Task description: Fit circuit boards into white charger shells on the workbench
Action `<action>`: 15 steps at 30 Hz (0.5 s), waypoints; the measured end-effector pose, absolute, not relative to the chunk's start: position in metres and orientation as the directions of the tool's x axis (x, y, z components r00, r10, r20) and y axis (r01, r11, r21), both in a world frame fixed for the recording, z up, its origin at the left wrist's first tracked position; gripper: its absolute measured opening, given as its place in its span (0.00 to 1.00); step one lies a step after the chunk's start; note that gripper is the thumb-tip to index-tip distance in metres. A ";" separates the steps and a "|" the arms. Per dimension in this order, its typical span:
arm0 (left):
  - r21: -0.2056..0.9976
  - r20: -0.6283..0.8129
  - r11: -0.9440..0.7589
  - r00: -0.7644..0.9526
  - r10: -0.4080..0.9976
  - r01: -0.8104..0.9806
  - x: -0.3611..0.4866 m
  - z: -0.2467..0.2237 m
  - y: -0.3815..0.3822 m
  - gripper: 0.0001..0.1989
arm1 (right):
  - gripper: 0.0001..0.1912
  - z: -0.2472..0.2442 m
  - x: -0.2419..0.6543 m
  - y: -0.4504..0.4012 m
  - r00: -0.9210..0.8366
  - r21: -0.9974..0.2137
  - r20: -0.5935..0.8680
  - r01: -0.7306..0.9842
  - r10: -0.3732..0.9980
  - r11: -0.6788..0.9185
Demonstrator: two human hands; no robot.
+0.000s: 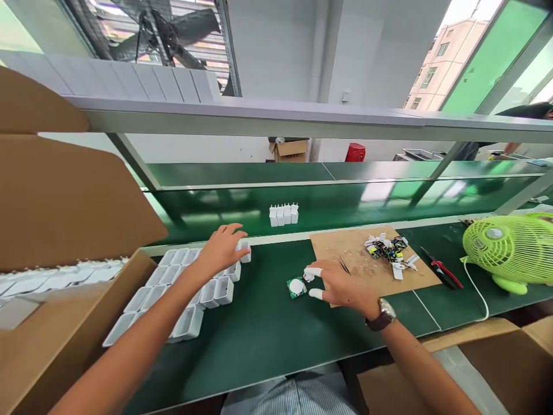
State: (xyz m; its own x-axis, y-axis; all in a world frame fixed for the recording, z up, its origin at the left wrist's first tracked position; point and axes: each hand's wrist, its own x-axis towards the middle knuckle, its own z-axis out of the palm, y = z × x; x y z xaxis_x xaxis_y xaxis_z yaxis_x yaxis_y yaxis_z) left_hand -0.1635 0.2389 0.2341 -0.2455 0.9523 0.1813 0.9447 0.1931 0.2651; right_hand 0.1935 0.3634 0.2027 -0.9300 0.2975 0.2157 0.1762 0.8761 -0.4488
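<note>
My left hand [223, 248] is over the back right part of the rows of white open boxes [185, 323], fingers apart, next to a single white box [244, 251]. My right hand [341, 285] has white covers on its thumb and index finger, which are spread apart. Just left of its fingertips lies a green circuit board with a round white part [296, 287], and a small white piece [308, 277] is by the index fingertip. Tweezers [344, 264] are beside that hand, partly hidden by it, on a brown board [337, 245].
Small circuit parts [386, 251] lie piled on the brown board. Red-handled pliers [447, 274] and a green fan [505, 248] are to the right. Several white units [284, 215] stand behind the table edge. A large cardboard box [86, 328] is at left, another [496, 369] at lower right.
</note>
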 end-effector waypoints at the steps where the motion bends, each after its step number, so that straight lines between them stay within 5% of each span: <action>1: 0.252 0.165 0.225 -0.271 0.948 0.941 -0.171 0.230 0.237 0.15 | 0.26 0.197 0.186 0.358 -0.948 -0.416 0.203 0.142 0.244 0.898; 6: 0.241 0.111 0.226 -0.259 0.960 0.944 -0.168 0.214 0.247 0.08 | 0.16 0.181 0.148 0.348 -0.987 -0.259 0.046 0.137 0.154 0.956; 10: 0.290 0.086 0.121 -0.152 0.985 0.949 -0.143 0.215 0.260 0.10 | 0.03 0.185 0.134 0.360 -0.973 -0.339 0.007 0.215 0.231 0.916; 15: 0.388 0.027 -0.029 0.020 0.999 0.921 -0.095 0.201 0.250 0.07 | 0.14 0.177 0.132 0.384 -0.921 -0.367 0.052 0.342 0.387 0.865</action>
